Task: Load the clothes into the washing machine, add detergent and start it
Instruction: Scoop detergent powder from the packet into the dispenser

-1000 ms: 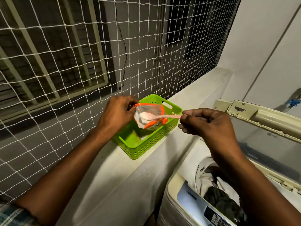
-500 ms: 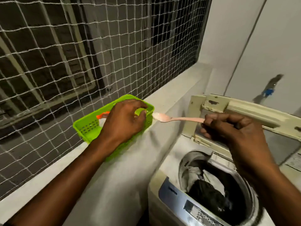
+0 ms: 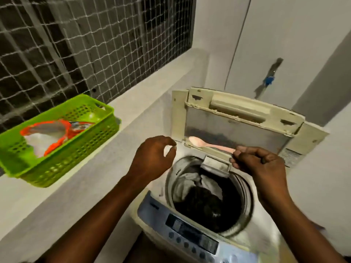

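Right hand [image 3: 260, 166]: grip pinched on pink spoon [image 3: 210, 144], kept level over the drum so powder stays put.
Left hand [image 3: 153, 158]: released, empty.
Clothes [image 3: 205, 202]: inside washing machine [image 3: 191, 238].
Detergent pouch [image 3: 49, 133]: in green basket [image 3: 76, 154].

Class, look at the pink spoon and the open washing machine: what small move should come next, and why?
Probably tip the pink plastic spoon, held level by the right hand above the drum's back rim, over the dark clothes. The white top-loading washing machine is open and loaded; the left hand is empty.
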### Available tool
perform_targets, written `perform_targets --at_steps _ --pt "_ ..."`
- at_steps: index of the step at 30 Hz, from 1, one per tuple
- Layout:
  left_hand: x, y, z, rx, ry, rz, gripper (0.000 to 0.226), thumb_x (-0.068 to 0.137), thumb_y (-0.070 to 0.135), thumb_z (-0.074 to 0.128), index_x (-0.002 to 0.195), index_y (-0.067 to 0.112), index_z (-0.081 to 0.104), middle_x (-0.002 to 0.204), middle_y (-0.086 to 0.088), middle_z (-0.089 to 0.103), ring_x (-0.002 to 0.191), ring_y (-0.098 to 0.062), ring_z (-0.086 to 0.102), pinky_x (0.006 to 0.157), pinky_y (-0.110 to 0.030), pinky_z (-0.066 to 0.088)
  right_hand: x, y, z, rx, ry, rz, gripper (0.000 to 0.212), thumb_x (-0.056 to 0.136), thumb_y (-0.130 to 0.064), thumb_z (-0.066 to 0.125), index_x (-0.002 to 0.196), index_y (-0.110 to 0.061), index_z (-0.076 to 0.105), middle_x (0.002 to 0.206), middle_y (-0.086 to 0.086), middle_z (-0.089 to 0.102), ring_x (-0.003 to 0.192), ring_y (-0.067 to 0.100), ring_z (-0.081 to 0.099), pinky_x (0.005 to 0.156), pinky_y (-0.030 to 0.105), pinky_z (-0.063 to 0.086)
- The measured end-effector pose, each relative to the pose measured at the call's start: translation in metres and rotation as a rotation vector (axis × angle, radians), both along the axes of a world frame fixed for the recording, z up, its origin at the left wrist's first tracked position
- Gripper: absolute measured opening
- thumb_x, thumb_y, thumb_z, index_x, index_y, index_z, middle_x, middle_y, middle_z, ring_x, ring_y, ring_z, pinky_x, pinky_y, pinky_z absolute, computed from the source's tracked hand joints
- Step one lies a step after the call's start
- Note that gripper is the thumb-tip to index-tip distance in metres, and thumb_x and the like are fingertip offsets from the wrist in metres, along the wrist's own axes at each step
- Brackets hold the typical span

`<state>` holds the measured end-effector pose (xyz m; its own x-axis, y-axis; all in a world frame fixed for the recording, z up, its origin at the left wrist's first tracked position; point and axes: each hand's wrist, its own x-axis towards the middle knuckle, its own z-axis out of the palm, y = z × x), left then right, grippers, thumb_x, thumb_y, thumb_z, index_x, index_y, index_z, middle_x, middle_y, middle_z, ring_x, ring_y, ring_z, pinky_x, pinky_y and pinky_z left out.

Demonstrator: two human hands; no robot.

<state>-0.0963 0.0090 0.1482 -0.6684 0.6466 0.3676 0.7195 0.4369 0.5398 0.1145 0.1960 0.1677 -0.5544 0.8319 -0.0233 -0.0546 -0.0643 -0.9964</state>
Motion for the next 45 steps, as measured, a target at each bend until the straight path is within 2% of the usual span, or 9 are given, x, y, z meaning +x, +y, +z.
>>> perform_targets --at_steps 5,10,14,18,21,25,28,34,45 --pt "0.02 0.036 -0.044 -0.045 -0.248 -0.07 0.019 0.088 0.033 0.064 0.097 0.024 0.078 0.096 0.011 0.078 0.088 -0.009 0.071 0.081 -0.038 0.061 0.019 0.028 -0.049 -0.108 -0.02 -0.097 0.009 0.089 0.003 0.074 0.098 0.001 0.076 0.079 0.005 0.081 0.074 0.019 0.077 0.069 0.021 0.062" --pt "0.029 0.068 -0.073 -0.146 -0.341 -0.11 0.019 0.087 0.035 0.064 0.098 0.024 0.077 0.096 0.006 0.079 0.09 -0.014 0.073 0.083 -0.039 0.061 0.027 0.046 -0.093 -0.085 -0.117 -0.179 0.014 0.09 0.005 0.073 0.104 0.005 0.074 0.073 -0.008 0.08 0.065 0.002 0.073 0.061 0.011 0.055" --pt "0.034 0.088 -0.079 -0.22 -0.368 -0.199 0.023 0.09 0.036 0.065 0.105 0.024 0.077 0.105 0.004 0.077 0.098 -0.016 0.071 0.091 -0.038 0.059 0.022 0.05 -0.12 -0.002 -0.243 -0.234 0.013 0.091 0.0 0.075 0.1 -0.008 0.078 0.073 -0.017 0.078 0.069 0.0 0.074 0.063 0.008 0.053" --pt "0.032 0.097 -0.087 -0.237 -0.346 -0.232 0.037 0.082 0.054 0.052 0.1 0.031 0.076 0.1 0.011 0.075 0.093 -0.01 0.069 0.087 -0.038 0.06 0.014 0.051 -0.146 0.161 -0.42 -0.237 0.014 0.092 -0.013 0.076 0.099 -0.025 0.08 0.075 -0.006 0.077 0.062 0.018 0.067 0.056 0.013 0.049" --pt "0.024 0.099 -0.093 -0.254 -0.354 -0.248 0.028 0.086 0.049 0.058 0.101 0.033 0.075 0.099 0.013 0.075 0.092 -0.008 0.069 0.087 -0.038 0.06 0.005 0.052 -0.157 0.256 -0.5 -0.218 0.016 0.094 -0.016 0.074 0.106 -0.024 0.081 0.067 -0.011 0.072 0.054 0.012 0.058 0.051 0.013 0.043" --pt "0.013 0.099 -0.099 -0.248 -0.34 -0.285 0.018 0.09 0.039 0.066 0.1 0.029 0.076 0.099 0.011 0.075 0.092 -0.008 0.069 0.089 -0.034 0.059 -0.001 0.052 -0.16 0.399 -0.574 -0.145 0.021 0.097 -0.017 0.071 0.116 -0.022 0.079 0.072 -0.013 0.071 0.066 0.005 0.065 0.055 0.008 0.045" --pt "0.008 0.098 -0.102 -0.239 -0.334 -0.288 0.015 0.091 0.033 0.069 0.1 0.024 0.077 0.102 0.007 0.076 0.093 -0.01 0.07 0.089 -0.031 0.058 -0.003 0.052 -0.161 0.546 -0.652 -0.084 0.023 0.099 -0.02 0.068 0.12 -0.021 0.078 0.093 -0.003 0.08 0.066 -0.001 0.063 0.065 0.003 0.042" --pt "0.006 0.095 -0.107 -0.253 -0.382 -0.295 0.016 0.093 0.033 0.068 0.102 0.025 0.077 0.101 0.009 0.078 0.095 -0.008 0.07 0.089 -0.036 0.059 -0.005 0.057 -0.156 0.746 -0.727 0.006 0.026 0.101 -0.022 0.064 0.124 -0.023 0.076 0.115 0.0 0.079 0.097 0.022 0.074 0.086 0.034 0.058" --pt "0.01 0.09 -0.095 -0.244 -0.323 -0.294 0.02 0.094 0.028 0.067 0.108 0.018 0.077 0.108 0.003 0.076 0.098 -0.012 0.069 0.09 -0.029 0.057 0.005 0.059 -0.148 1.123 -0.83 0.206 0.024 0.087 -0.014 0.076 0.11 -0.02 0.076 0.1 0.003 0.078 0.087 0.027 0.075 0.069 0.035 0.06"
